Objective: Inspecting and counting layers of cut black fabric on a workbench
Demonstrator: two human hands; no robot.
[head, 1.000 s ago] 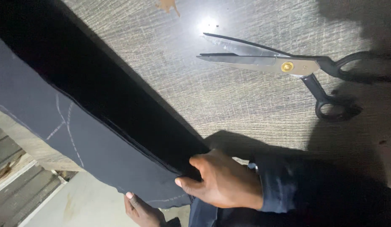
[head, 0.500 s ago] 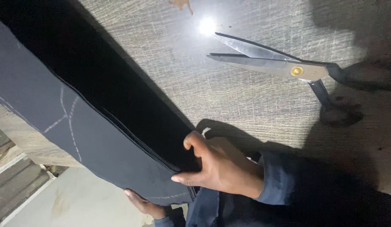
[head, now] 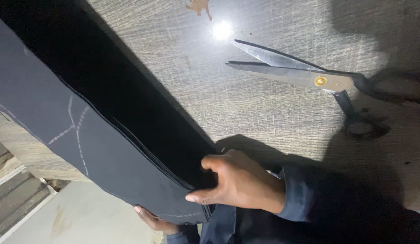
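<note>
Head view: the right hand (head: 239, 185) now pinches the near edge of the folded dark cloth (head: 97, 135) at the desk (head: 246, 104) edge, thumb lifted since a second ago. Beneath, the left hand (head: 153, 221) fingers support it; open scissors (head: 304, 77) lie far right, suggesting alignment continues.

A second ago my right hand (head: 239, 185) lay flat on the dark fabric (head: 97, 135); now its fingers (head: 214, 162) have curled up, thumb and forefinger pinching the layered edge. My left hand (head: 153, 221) has slid further out under the hanging cloth. My view has drifted, so the scissors (head: 304, 77) sit lower and further right on the worktop (head: 183, 58).
</note>
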